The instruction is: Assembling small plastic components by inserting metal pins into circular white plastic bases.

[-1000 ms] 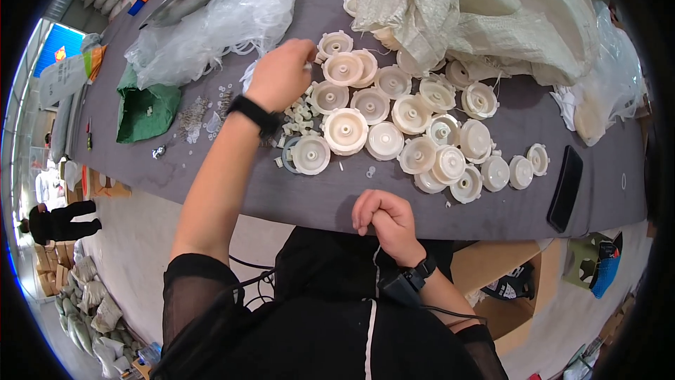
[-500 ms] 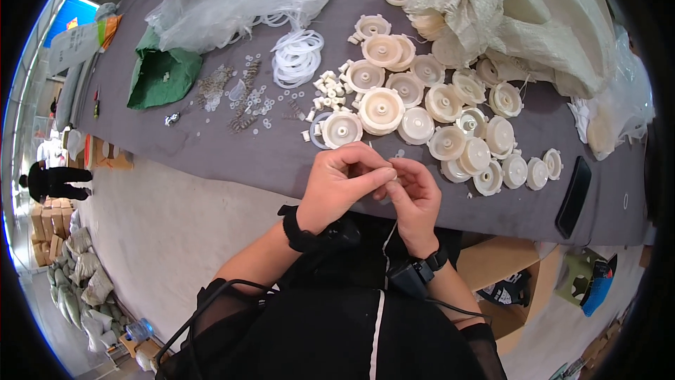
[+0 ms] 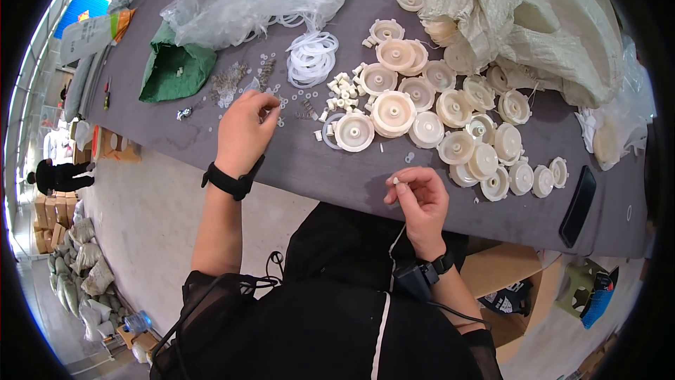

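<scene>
My right hand (image 3: 422, 204) is by the table's near edge, a small white plastic piece (image 3: 396, 181) pinched between thumb and fingertips. Off to the left, my left hand (image 3: 245, 130) hovers at the small washers and springs, its thumb apart from the curled fingers and no held thing visible. Around it lie a pile of springs (image 3: 228, 79), a further row of springs (image 3: 266, 73) partly covered by the hand, and scattered translucent washers (image 3: 281, 102). Small white plastic bushings (image 3: 344, 92) are heaped beside the round cream plastic caps (image 3: 394, 111).
White rings (image 3: 311, 59) lie below a clear plastic bag (image 3: 260, 0). A green bag (image 3: 176, 71) gapes at the left. A woven sack (image 3: 520, 21) covers the back right, and a black phone (image 3: 578, 205) rests at the right. A person (image 3: 60, 176) stands far left.
My hands were together at the table edge; my left hand has moved away leftward to the springs and washers. My right hand stays near the edge with the small white piece. The view shifted slightly.
</scene>
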Demonstrator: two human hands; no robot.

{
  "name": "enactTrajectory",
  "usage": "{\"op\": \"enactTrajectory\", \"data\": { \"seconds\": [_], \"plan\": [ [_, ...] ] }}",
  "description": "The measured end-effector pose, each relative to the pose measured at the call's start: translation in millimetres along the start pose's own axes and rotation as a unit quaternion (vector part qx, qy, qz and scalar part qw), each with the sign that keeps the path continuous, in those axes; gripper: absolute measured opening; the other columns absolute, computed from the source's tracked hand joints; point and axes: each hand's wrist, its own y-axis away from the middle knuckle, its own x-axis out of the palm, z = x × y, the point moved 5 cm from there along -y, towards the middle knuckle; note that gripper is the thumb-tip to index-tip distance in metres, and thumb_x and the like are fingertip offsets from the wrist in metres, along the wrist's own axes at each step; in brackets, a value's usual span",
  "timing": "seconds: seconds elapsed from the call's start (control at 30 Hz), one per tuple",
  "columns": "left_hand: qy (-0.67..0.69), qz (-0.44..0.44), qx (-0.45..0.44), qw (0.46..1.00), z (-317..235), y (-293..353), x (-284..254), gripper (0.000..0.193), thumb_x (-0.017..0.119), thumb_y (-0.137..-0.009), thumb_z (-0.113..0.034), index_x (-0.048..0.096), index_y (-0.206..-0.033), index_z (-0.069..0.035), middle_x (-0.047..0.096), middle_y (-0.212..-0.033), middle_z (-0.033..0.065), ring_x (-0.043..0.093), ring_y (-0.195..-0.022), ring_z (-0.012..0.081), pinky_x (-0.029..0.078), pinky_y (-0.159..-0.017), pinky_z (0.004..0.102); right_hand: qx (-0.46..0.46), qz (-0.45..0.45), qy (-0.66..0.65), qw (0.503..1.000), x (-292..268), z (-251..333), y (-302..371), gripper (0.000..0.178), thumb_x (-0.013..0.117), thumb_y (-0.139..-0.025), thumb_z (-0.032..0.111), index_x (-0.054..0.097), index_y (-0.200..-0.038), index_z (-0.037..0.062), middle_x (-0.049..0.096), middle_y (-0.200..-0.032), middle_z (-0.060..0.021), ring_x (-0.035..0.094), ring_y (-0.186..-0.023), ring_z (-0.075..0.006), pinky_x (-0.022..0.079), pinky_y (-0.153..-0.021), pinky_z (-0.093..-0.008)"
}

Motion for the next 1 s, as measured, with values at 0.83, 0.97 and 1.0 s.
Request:
{"op": "enactTrajectory", "data": {
  "seconds": [0.83,0.97,1.0],
  "plan": [
    [0.276,0.087,0.128,0.949,-108.0,61.7,45.4,0.021,0.065,-0.068,0.009,0.065,-0.087,-0.001,0.06,-0.085,0.0083,0.06,-0.077,0.0196,0.048,-0.068,0.0277,0.077,0.041,-0.079,0.993,3.7,-5.2,1.5,0.017,0.051,-0.089,0.001,0.058,-0.104,-0.0039,0.063,-0.087,-0.01,0.062,-0.073,-0.0125,0.052,-0.066,-0.0237],
    [0.275,0.063,0.142,0.949,-111.5,65.9,52.6,0.02,0.064,-0.069,0.009,0.065,-0.086,-0.001,0.06,-0.086,0.0087,0.06,-0.079,0.0192,0.048,-0.068,0.0275,0.096,0.029,-0.092,0.991,-1.1,-4.7,3.5,0.016,0.052,-0.088,0.001,0.059,-0.102,-0.0041,0.064,-0.086,-0.0101,0.062,-0.072,-0.0133,0.052,-0.066,-0.0244],
    [0.278,0.063,0.133,0.949,-110.1,66.1,53.0,0.02,0.064,-0.069,0.009,0.065,-0.086,-0.001,0.06,-0.087,0.0087,0.06,-0.08,0.019,0.048,-0.069,0.0275,0.095,0.022,-0.088,0.991,-3.3,-4.4,3.8,0.016,0.053,-0.088,0.001,0.059,-0.102,-0.0043,0.064,-0.085,-0.0104,0.062,-0.072,-0.0136,0.052,-0.065,-0.0246]
  ]
}}
